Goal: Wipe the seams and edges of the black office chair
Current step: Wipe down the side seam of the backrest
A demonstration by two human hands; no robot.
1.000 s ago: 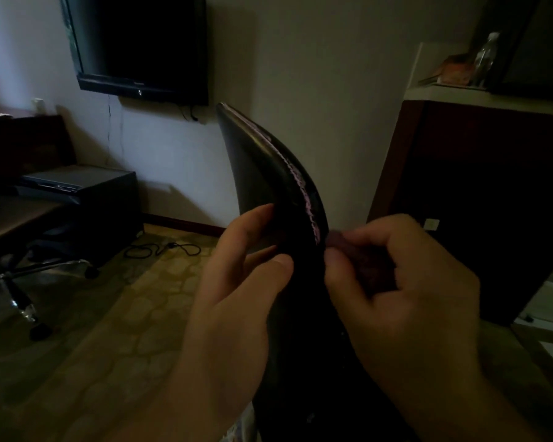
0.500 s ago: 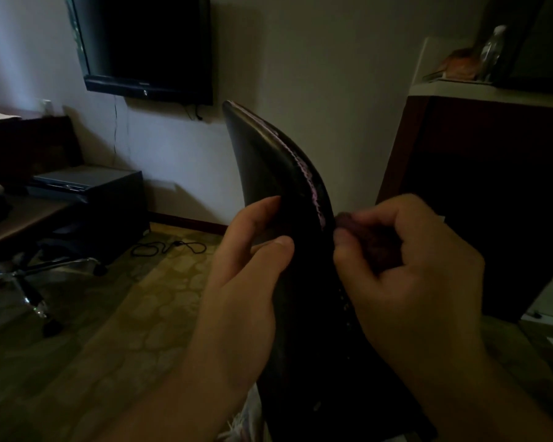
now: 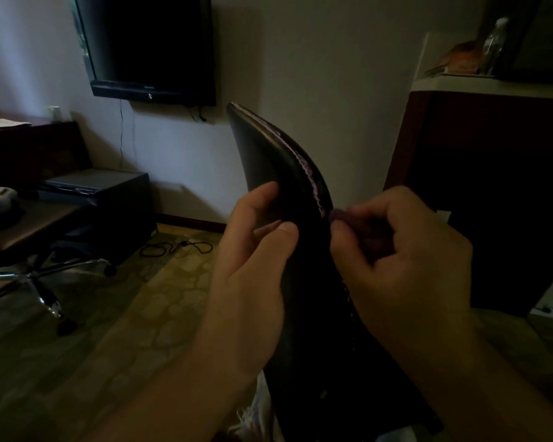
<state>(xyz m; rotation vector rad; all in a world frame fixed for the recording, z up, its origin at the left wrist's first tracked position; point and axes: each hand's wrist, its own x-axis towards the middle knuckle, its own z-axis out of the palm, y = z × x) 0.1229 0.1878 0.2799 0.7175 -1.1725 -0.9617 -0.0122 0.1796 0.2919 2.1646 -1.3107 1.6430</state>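
The black office chair's curved back (image 3: 268, 154) rises in the middle of the head view, edge-on, with a pale stitched seam (image 3: 304, 169) running down its right edge. My left hand (image 3: 253, 260) grips the back's left side, thumb on the near face and fingers curled behind. My right hand (image 3: 403, 260) pinches a small dark reddish cloth (image 3: 342, 218) and presses it against the seam at mid-height. Most of the cloth is hidden inside my fingers.
A wall-mounted television (image 3: 147, 46) hangs at the back left. Below it stand a dark low cabinet (image 3: 109, 193) and a desk (image 3: 29, 224), with another chair's chrome base (image 3: 45, 282) and a cable (image 3: 176, 247) on the patterned carpet. A tall dark wooden cabinet (image 3: 492, 186) stands right.
My right hand has slid the cloth a little upward along the seam. My left hand keeps the same grip on the chair back. The camera view shifted slightly.
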